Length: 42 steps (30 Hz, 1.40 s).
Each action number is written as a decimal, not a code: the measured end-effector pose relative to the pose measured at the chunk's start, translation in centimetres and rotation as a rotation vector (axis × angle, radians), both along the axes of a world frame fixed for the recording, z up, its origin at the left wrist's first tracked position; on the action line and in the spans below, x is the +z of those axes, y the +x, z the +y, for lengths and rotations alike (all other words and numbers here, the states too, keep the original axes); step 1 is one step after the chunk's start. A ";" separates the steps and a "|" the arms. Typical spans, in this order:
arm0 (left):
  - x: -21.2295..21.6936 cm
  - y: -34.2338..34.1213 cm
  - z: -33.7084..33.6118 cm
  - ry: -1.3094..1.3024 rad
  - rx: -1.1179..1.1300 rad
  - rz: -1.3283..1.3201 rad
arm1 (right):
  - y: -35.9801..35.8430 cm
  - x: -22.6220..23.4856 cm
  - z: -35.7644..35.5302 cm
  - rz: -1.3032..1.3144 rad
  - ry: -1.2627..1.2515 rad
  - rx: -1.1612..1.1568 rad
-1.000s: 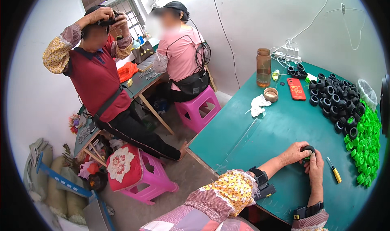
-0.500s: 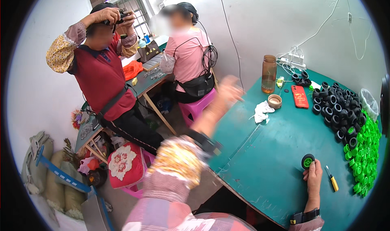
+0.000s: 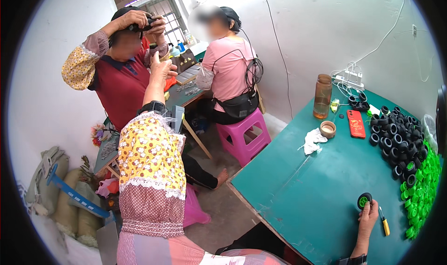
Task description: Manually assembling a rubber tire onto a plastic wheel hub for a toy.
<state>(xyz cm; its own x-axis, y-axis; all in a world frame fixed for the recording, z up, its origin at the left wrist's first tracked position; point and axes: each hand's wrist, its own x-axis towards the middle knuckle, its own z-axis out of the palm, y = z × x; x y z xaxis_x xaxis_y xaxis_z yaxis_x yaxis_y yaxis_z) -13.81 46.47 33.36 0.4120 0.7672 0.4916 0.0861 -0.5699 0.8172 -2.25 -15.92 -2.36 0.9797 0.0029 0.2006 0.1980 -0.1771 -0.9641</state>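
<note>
Right hand: It was closed on a wheel, with thumb and fingers at the wheel's near edge. That grip left most of the round side showing, maybe so it was easy to see.
Wheel: It was black with a green middle, over the right part of the tabletop. I could not tell if it touched the top.
Left hand: It was up in the air, well apart from the wheel, in line with the person in red. One finger stuck out and others were partly bent, perhaps to point. I saw nothing in it.
Screwdriver: It lay just right of the right hand, yellow handle toward the near side, which looked handy to grab.
Tyres: The black heap was at the far right.
Hubs: The green heap lay against the tyres, on the near side. Two heaps likely helped keep the kinds apart.
Bottle and phone: They were at the far end, maybe to be out of the way.
</note>
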 end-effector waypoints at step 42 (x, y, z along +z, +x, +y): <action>-30.5 8.4 -35.6 0.616 -1.127 0.534 | -0.6 1.1 0.2 0.005 -0.037 0.090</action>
<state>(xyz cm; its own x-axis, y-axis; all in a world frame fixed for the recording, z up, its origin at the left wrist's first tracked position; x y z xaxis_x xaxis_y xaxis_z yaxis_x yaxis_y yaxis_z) -5.46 10.91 2.90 0.8996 -0.3802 0.2146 -0.4366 -0.7925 0.4259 -2.86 -15.73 -1.21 0.9762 0.0979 0.1936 0.2095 -0.1943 -0.9583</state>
